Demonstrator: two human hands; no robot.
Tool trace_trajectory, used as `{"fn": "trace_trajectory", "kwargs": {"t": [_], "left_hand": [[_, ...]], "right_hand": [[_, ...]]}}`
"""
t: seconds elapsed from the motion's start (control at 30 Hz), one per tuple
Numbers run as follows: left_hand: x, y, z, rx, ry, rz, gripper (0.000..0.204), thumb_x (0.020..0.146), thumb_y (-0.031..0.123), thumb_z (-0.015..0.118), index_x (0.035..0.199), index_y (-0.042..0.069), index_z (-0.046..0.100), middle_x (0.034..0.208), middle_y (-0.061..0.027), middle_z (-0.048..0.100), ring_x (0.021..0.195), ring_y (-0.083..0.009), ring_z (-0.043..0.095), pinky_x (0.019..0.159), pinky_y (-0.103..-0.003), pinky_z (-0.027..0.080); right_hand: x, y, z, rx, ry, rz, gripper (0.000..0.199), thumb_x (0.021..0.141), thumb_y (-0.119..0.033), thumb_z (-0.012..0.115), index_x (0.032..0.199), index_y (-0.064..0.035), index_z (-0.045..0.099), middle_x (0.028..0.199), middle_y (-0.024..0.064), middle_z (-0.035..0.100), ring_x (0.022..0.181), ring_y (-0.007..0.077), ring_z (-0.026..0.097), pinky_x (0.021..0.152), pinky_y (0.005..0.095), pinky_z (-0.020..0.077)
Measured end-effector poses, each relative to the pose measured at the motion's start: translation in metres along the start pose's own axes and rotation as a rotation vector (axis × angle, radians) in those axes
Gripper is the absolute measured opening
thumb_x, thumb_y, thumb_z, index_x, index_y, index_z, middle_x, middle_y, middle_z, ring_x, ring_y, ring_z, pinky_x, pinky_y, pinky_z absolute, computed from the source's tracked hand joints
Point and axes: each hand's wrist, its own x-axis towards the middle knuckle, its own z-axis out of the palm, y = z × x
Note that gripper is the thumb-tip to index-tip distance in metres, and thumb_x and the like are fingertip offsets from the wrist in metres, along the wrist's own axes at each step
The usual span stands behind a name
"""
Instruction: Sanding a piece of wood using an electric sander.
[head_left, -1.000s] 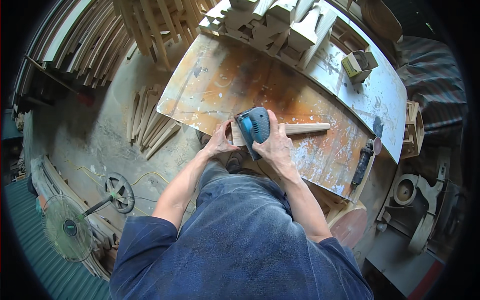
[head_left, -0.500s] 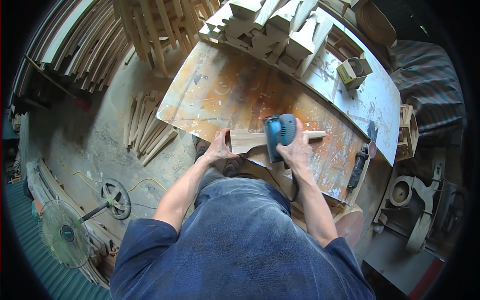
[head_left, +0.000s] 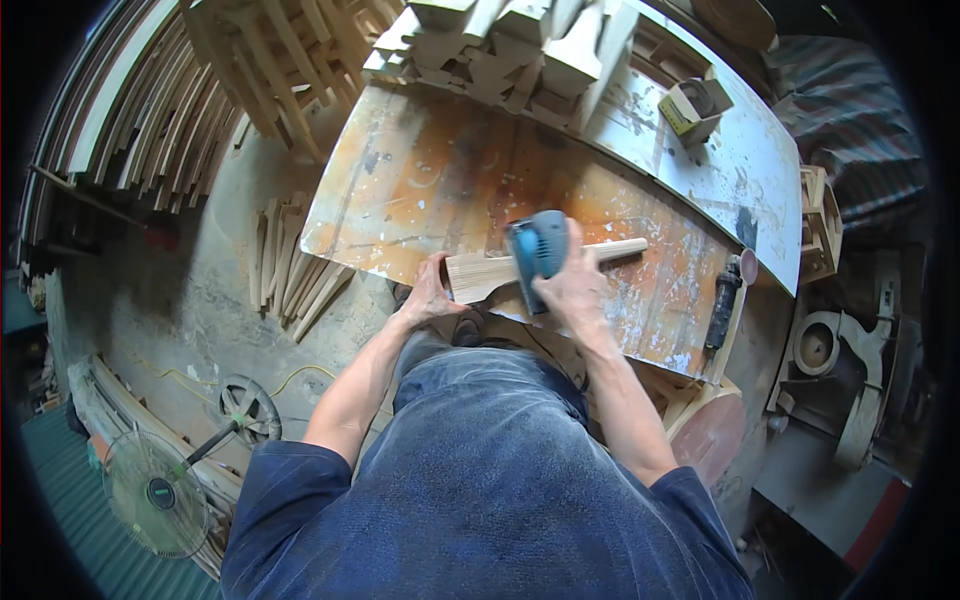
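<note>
A pale wooden furniture leg [head_left: 472,276], broad at the left and tapering to a rounded end at the right, lies along the front of the paint-stained worktable [head_left: 400,190]. My left hand [head_left: 432,295] is closed round its broad end, thumb on the near side. My right hand [head_left: 577,290] grips a blue and dark grey power sander [head_left: 540,250], tilted across the middle of the leg. The sander hides part of the wood beneath it. Its cord hangs down past the table's front edge.
Cut wooden legs [head_left: 520,50] are stacked at the table's back. A black power tool [head_left: 722,312] lies at the right edge. A small open box [head_left: 695,108] stands on a white panel. Wood strips [head_left: 295,265] lie on the floor; a standing fan [head_left: 155,492] is at lower left.
The view has shifted and turned slightly. My right hand has moved the sander a little left along the leg. My left hand keeps its hold on the broad end.
</note>
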Motion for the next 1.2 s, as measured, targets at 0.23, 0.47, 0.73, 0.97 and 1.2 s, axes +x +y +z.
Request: {"fn": "trace_trajectory", "kwargs": {"t": [0.23, 0.47, 0.73, 0.97, 1.2], "left_hand": [[0.002, 0.010, -0.009, 0.025, 0.017, -0.043, 0.115, 0.052, 0.031, 0.098, 0.150, 0.009, 0.042, 0.134, -0.0222, 0.058, 0.131, -0.0421, 0.050, 0.113, -0.052, 0.041], [0.006, 0.017, -0.016, 0.060, -0.144, -0.031, 0.108, 0.059, 0.024, 0.091, 0.153, 0.006, 0.040, 0.140, -0.0224, 0.054, 0.135, -0.0408, 0.046, 0.118, -0.051, 0.038], [0.012, 0.030, -0.014, 0.040, -0.138, -0.047, 0.109, 0.058, 0.026, 0.090, 0.153, 0.009, 0.039, 0.140, -0.0223, 0.054, 0.135, -0.0419, 0.045, 0.117, -0.052, 0.038], [0.010, 0.018, -0.009, 0.123, -0.091, -0.014, 0.105, 0.058, 0.026, 0.089, 0.151, 0.010, 0.041, 0.137, -0.0225, 0.054, 0.130, -0.0433, 0.047, 0.112, -0.054, 0.040], [0.013, 0.020, 0.005, 0.334, -0.069, -0.079, 0.106, 0.058, 0.022, 0.088, 0.150, 0.007, 0.039, 0.136, -0.0218, 0.052, 0.127, -0.0439, 0.047, 0.109, -0.056, 0.042]], "right_hand": [[-0.018, -0.009, 0.036, 0.034, 0.013, -0.294, 0.108, 0.072, -0.026, 0.088, 0.160, -0.0283, 0.026, 0.116, 0.0251, 0.058, 0.087, 0.0474, 0.072, 0.077, 0.0553, 0.0619], [0.024, 0.093, -0.028, 0.030, 0.144, 0.093, 0.105, 0.071, -0.023, 0.083, 0.159, -0.0288, 0.027, 0.122, 0.0248, 0.057, 0.105, 0.0460, 0.068, 0.090, 0.0548, 0.0593], [0.064, 0.183, -0.035, 0.105, 0.446, 0.040, 0.090, 0.071, -0.030, 0.079, 0.151, -0.0163, 0.039, 0.124, 0.0252, 0.065, 0.113, 0.0424, 0.067, 0.097, 0.0507, 0.0558], [-0.008, 0.019, -0.003, 0.070, -0.038, -0.076, 0.101, 0.071, -0.024, 0.084, 0.157, -0.0229, 0.030, 0.125, 0.0273, 0.058, 0.102, 0.0520, 0.068, 0.090, 0.0574, 0.0592], [0.019, 0.085, -0.017, 0.116, 0.104, -0.018, 0.104, 0.072, -0.026, 0.083, 0.159, -0.0276, 0.027, 0.123, 0.0259, 0.057, 0.098, 0.0483, 0.071, 0.085, 0.0561, 0.0611]]}}
